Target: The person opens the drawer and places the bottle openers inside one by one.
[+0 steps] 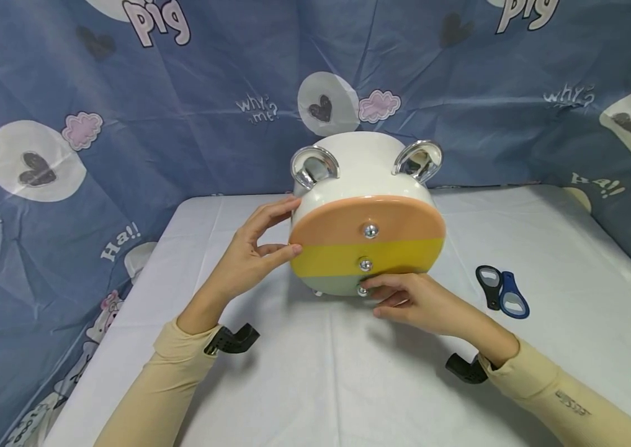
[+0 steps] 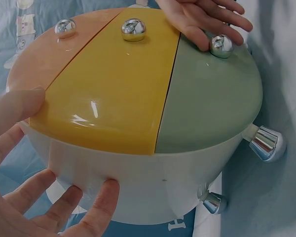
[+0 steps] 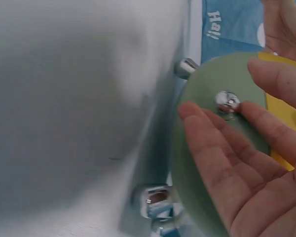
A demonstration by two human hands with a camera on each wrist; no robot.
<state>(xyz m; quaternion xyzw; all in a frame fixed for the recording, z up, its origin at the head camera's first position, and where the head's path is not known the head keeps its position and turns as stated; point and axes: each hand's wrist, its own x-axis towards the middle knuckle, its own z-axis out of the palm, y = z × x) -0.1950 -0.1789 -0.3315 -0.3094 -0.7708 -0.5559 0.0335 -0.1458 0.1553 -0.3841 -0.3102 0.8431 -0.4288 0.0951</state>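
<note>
A white rounded drawer cabinet [image 1: 365,155] stands on the table, with an orange drawer [image 1: 332,225], a yellow drawer [image 1: 326,259] and a green drawer [image 2: 207,103], each bearing a round silver knob. All three fronts sit flush. My left hand [image 1: 250,248] rests on the cabinet's left side, fingers spread along the white wall and thumb at the edge of the front. At the green drawer, the fingertips of my right hand [image 1: 418,301] are right at the bottom knob [image 3: 227,100], and its thumb stands apart from the knob.
Two bottle openers, one black [image 1: 492,297] and one blue [image 1: 507,282], lie together on the white tablecloth [image 1: 293,385] to the right. Silver ear-like loops [image 1: 315,166] top the cabinet, and short silver feet [image 2: 267,144] hold it up. Behind hangs a printed blue curtain [image 1: 209,124].
</note>
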